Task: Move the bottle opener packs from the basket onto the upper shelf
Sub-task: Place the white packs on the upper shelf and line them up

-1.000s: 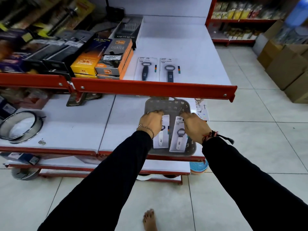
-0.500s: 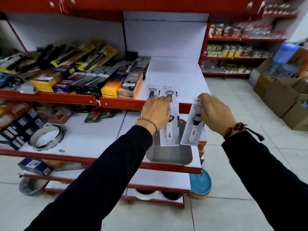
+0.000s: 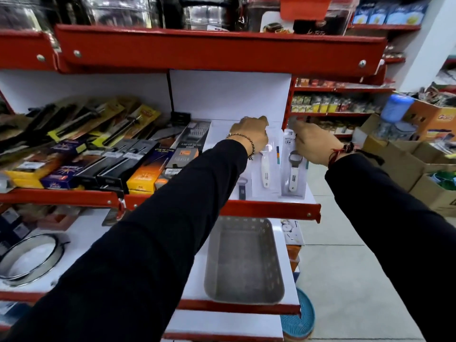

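Grey plastic basket (image 3: 244,262), bare inside

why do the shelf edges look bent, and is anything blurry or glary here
Head view: wide-angle lens bows the red top shelf edge; the jars above it and the cardboard boxes at right are soft; faint glare on the pack under the right hand; left hand fairly sharp; lighting even.

Both hands (image 3: 249,135) (image 3: 312,144) holding packs (image 3: 266,169) (image 3: 293,169) over upper shelf (image 3: 271,208); basket (image 3: 244,260) below.
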A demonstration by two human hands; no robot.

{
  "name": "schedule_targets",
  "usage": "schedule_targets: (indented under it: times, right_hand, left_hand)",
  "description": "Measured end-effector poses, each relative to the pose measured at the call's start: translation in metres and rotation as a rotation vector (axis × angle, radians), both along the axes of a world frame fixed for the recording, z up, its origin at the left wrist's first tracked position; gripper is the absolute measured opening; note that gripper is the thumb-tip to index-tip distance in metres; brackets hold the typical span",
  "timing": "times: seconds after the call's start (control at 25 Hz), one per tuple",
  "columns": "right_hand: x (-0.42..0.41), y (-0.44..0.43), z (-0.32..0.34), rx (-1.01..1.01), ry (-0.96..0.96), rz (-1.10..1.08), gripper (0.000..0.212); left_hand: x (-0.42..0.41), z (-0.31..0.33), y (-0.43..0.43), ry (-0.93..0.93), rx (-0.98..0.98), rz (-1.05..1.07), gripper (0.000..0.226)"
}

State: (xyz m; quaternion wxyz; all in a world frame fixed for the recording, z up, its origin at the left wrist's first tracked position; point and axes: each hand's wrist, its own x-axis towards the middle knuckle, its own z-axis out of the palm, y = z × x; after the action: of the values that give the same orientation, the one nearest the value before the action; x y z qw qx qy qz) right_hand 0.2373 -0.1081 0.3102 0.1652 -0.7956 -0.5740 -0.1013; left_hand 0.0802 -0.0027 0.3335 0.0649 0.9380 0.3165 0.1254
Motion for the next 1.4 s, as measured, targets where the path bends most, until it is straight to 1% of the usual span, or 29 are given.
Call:
schedule_targets:
  times: [0.08,0.12,0.24,0.44,0.6,0.68,0.76,0.92,1.08,1.28,1.4]
  right_hand:
    - [0.015,0.013,-0.013,-0.107,0.000,-0.007,0.011]
    - [0.022,0.018,-0.020,-0.145,0.002,-0.017,0.012]
    - [0.046,0.030,-0.043,-0.204,0.012,-0.040,0.030]
    - [0.058,0.032,-0.067,-0.225,0.106,-0.039,0.039]
    - [0.056,0.028,-0.086,-0.270,0.123,-0.026,0.043]
    - [0.054,0.025,-0.092,-0.281,0.125,-0.065,0.041]
    - [0.050,0.022,-0.093,-0.258,0.114,-0.067,0.038]
    - [0.047,0.015,-0.087,-0.214,0.092,-0.063,0.037]
    - [0.042,0.012,-0.073,-0.174,0.085,-0.042,0.037]
    - [0.014,0.018,-0.054,-0.147,0.066,0.065,0.035]
    - [-0.012,0.028,-0.053,-0.206,0.093,0.155,0.039]
  left_hand:
    - [0.019,-0.011,0.013,0.031,-0.097,0.004,0.049]
    - [0.028,-0.018,0.018,0.043,-0.127,-0.002,0.050]
    - [0.050,-0.043,0.029,0.095,-0.182,-0.001,0.049]
    - [0.059,-0.076,0.040,0.211,-0.177,-0.004,0.046]
    - [0.064,-0.097,0.038,0.150,-0.119,-0.038,0.035]
    - [0.064,-0.104,0.035,0.139,-0.071,-0.039,0.035]
    - [0.062,-0.109,0.033,0.171,-0.027,-0.027,0.036]
    - [0.054,-0.110,0.028,0.159,-0.010,-0.007,0.038]
    - [0.038,-0.098,0.024,0.128,0.008,-0.003,0.036]
    - [-0.007,-0.079,0.031,0.201,0.022,0.083,0.034]
    - [-0.040,-0.075,0.040,0.287,0.051,0.132,0.035]
